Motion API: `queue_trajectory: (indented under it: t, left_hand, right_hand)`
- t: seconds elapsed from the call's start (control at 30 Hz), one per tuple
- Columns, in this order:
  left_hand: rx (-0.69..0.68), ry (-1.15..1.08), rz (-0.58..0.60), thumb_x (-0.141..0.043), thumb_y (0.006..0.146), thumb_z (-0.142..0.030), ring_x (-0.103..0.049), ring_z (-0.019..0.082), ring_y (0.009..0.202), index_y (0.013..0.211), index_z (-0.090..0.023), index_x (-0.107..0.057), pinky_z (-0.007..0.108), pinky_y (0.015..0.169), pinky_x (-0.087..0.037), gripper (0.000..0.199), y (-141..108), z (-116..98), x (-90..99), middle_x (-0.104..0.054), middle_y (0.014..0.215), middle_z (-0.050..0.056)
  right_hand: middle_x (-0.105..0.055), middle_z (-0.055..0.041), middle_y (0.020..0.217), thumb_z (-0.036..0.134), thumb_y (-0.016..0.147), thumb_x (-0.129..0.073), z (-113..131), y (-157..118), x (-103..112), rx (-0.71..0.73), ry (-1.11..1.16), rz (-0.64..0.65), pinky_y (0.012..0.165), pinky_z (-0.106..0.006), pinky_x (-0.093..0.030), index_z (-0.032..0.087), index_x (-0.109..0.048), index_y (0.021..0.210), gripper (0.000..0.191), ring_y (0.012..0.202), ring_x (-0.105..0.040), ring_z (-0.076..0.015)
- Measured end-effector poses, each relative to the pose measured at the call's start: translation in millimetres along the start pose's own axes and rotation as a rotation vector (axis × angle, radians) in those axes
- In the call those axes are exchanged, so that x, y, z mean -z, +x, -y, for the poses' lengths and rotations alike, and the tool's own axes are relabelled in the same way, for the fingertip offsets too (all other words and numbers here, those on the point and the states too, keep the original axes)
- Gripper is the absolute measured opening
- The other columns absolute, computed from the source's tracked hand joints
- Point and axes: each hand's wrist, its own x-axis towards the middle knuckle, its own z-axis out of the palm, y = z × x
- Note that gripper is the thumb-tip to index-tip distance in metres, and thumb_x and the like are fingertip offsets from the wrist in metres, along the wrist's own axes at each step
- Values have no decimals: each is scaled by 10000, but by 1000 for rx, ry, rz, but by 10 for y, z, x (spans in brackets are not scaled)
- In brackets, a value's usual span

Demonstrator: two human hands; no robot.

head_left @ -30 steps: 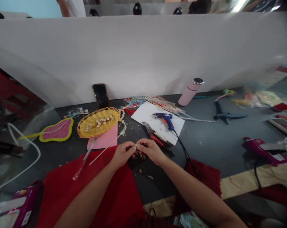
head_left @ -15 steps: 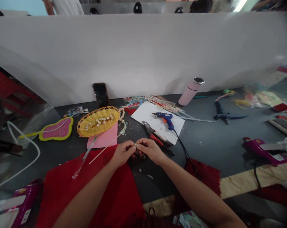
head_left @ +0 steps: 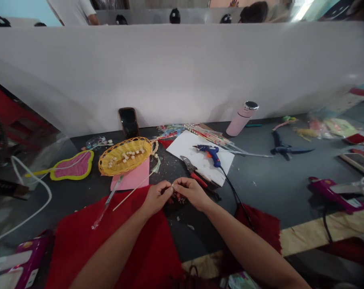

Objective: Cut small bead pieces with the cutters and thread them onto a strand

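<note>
My left hand (head_left: 158,197) and my right hand (head_left: 191,192) meet fingertip to fingertip over the dark table. Both are closed in a pinch on a tiny pale piece (head_left: 172,186), too small to name and mostly covered by the fingers. Just beneath them lies a little heap of reddish and tan bits (head_left: 178,197), partly hidden. A thin pale stick (head_left: 130,194) lies left of my left hand. Beyond my right hand are red-handled pruning shears (head_left: 194,170) and a blue glue gun (head_left: 210,153) on a white sheet (head_left: 182,143).
A yellow woven basket (head_left: 126,165) holds several small whitish pieces. Red cloth (head_left: 109,245) covers the near left. A phone (head_left: 129,122) and a pink bottle (head_left: 240,120) stand by the partition (head_left: 182,76). The glue gun's black cord (head_left: 234,190) runs right of my hand.
My hands stay pinched together in nearly the same place. The whole view has shifted slightly downward, and a person beyond the partition has moved an arm.
</note>
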Motion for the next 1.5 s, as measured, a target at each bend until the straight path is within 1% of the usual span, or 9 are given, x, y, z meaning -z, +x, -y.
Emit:
queue_trajectory:
  t: [0.4, 0.53, 0.63, 0.77, 0.87, 0.93, 1.07, 1.27, 1.5]
  left_hand:
    - [6, 26, -29, -509, 816, -333, -556, 106, 498, 692, -173, -562, 202, 477, -414, 209, 17, -33, -9, -587, 612, -18]
    - [-3, 32, -19, -501, 821, -321, -559, 107, 504, 707, -173, -570, 209, 487, -425, 198, 15, -29, -10, -589, 639, -15]
    - [-18, 87, -5, -497, 826, -304, -555, 103, 510, 702, -170, -580, 201, 490, -411, 200, 8, -36, -11, -586, 628, -17]
    - [-45, 179, 9, -488, 833, -281, -553, 102, 534, 722, -167, -601, 195, 508, -397, 196, -3, -28, -20, -584, 617, -16]
    - [-50, 202, -21, -487, 838, -292, -558, 105, 547, 739, -167, -602, 197, 523, -401, 197, -14, -15, -34, -586, 624, -14]
    - [-40, 179, -44, -496, 837, -309, -562, 106, 548, 770, -165, -604, 200, 525, -410, 192, -19, -10, -46, -593, 641, -10]
    - [8, 58, -97, -540, 812, -335, -572, 115, 561, 846, -156, -604, 209, 530, -441, 193, -14, -5, -62, -617, 681, 2]
    - [75, -45, -140, -580, 781, -337, -564, 104, 505, 770, -146, -583, 206, 498, -445, 191, 9, -27, -55, -613, 633, -7]
    - [116, -149, -149, -603, 769, -354, -566, 94, 476, 769, -140, -577, 205, 486, -454, 216, 17, -57, -21, -625, 620, -11]
  right_hand:
    - [-572, 29, 631, 463, 735, -663, 27, -5, -1, 21, -21, 16, 506, -211, -382, 158, -625, 810, 316, 532, -492, -81]
    - [-569, 29, 617, 494, 738, -646, 32, -3, 0, -4, -4, 4, 511, -218, -384, 163, -625, 778, 334, 525, -493, -85]
    - [-557, 31, 596, 505, 737, -639, 30, -1, 6, -7, -20, 3, 509, -222, -386, 163, -610, 744, 343, 515, -485, -87]
    - [-539, 36, 578, 443, 736, -648, 14, 4, 15, 13, -89, -20, 491, -217, -374, 161, -592, 721, 288, 498, -466, -83]
    - [-529, 42, 570, 405, 753, -626, -1, 10, 14, 36, -101, -54, 476, -211, -367, 166, -577, 714, 247, 484, -453, -80]
    - [-522, 45, 560, 397, 765, -612, -5, 14, 8, 44, -94, -69, 474, -209, -364, 168, -569, 712, 238, 478, -447, -80]
    - [-511, 49, 539, 405, 784, -599, -2, 16, -4, 52, -113, -85, 473, -204, -345, 167, -574, 712, 250, 471, -434, -76]
    - [-543, 43, 590, 451, 775, -615, 3, 10, -5, 46, -85, -68, 491, -205, -361, 168, -594, 753, 285, 502, -461, -78]
    - [-592, 18, 654, 454, 765, -631, 52, -10, -19, 63, -24, -25, 523, -215, -395, 154, -632, 823, 305, 548, -502, -85]
